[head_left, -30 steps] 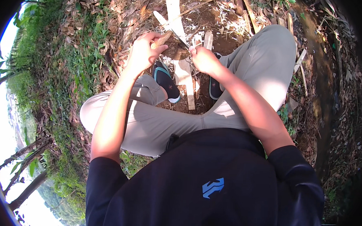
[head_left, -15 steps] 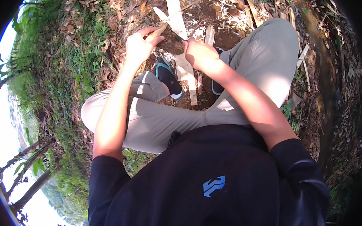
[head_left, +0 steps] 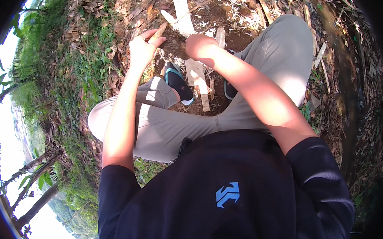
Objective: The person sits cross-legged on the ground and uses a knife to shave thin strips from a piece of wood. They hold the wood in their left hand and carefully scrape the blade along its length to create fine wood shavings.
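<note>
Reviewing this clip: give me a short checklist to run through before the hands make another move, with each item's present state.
1. Left hand gripping the wood piece: ok, held between thumb and fingers.
2. Right hand closed on the knife: ok, though the handle is hidden.
3. Left fingers clear of the knife's edge: cannot tell; they look apart, but depth is unclear.
4. Left shoe apart from the knife: ok in this view.
5. Ground between the shoes free of loose wood: not ok; a pale board lies there.
</note>
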`<state>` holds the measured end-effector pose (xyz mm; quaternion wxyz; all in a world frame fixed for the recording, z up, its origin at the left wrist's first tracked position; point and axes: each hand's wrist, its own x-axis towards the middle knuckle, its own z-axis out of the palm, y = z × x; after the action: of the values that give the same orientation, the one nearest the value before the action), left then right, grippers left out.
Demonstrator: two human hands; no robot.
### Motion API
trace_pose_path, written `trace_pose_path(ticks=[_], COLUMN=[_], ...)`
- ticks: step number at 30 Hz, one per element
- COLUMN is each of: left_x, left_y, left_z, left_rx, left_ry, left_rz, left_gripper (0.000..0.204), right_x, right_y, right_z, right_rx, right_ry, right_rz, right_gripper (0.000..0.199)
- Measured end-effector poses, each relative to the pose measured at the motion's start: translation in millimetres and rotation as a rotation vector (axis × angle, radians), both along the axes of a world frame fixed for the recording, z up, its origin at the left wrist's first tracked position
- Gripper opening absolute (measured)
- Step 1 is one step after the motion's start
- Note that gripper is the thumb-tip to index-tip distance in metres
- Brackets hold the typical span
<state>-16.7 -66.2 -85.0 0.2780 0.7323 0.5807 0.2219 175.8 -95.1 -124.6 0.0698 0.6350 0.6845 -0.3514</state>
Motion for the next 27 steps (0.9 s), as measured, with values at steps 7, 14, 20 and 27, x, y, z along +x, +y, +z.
trace_pose_path(ticks=[7,14,20,27], left_x=[3,-1,2,10], left_y=[0,5,7,-2], left_z=[-1,1,-6,3], left_rx=[-0.020,-0.022,-0.013,-0.011], left_ry=[-0.008,0.082,-0.016,0.031], left_rz=[-0.037,-0.075,-0.021,0.031], left_gripper=[0.049,0.049,0.042,0.043], right_x=[17,27,31,11], right_y=[-25,-20,-20,-32], right_z=[-43,-27,-36,-7], right_rx=[0.108,-0.486,0.313,0.277], right_ry=[0.164,1.102,0.710,0.628], right_rz=[-0.272,-0.896,-0.578,-0.465], right_gripper=[0.041,0.037,0.049,0.046])
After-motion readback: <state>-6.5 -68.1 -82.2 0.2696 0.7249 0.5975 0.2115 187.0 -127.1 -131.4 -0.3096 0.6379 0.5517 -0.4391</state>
